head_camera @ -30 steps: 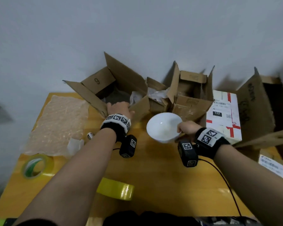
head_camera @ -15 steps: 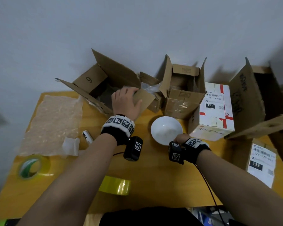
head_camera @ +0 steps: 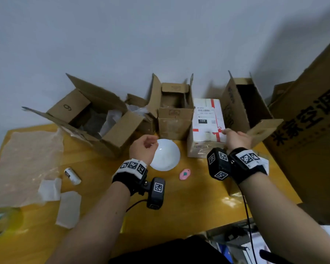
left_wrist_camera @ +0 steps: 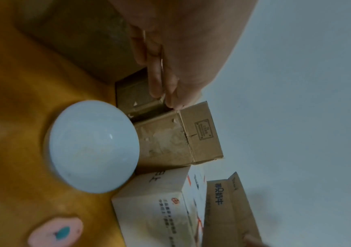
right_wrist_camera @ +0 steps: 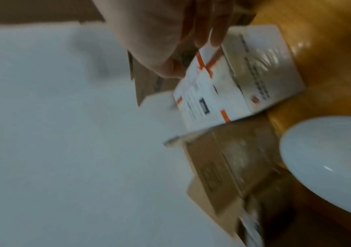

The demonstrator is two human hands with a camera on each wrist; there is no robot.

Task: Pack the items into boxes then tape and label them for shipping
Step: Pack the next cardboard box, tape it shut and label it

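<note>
**Reaching for the sealed carton while the bowl waits unpacked**

I read this as a clearing step within packing: my right hand [head_camera: 235,139] sits at the near top corner of the labelled white box [head_camera: 206,128], thumb and fingers set against its edges. The wrist view is blurred, so I cannot tell whether it truly grips or only touches. My left hand [head_camera: 142,149] hangs over the rim of the white bowl [head_camera: 166,157], fingers loosely curled and holding nothing.

The bowl stands upright on the yellow table [head_camera: 189,197], just in front of the small open box [head_camera: 174,115] and beside the white one. It looks glazed, smooth and rigid, so I judge it slippery and breakable; it will want cushioning first. Crumpled pale wrapping already lies inside the large open box [head_camera: 95,119], which is dull corrugated card with splayed flaps.

Next, I expect, the sealed carton needs shifting aside, then the bowl lifting by its rim with a firm pinch.
</note>
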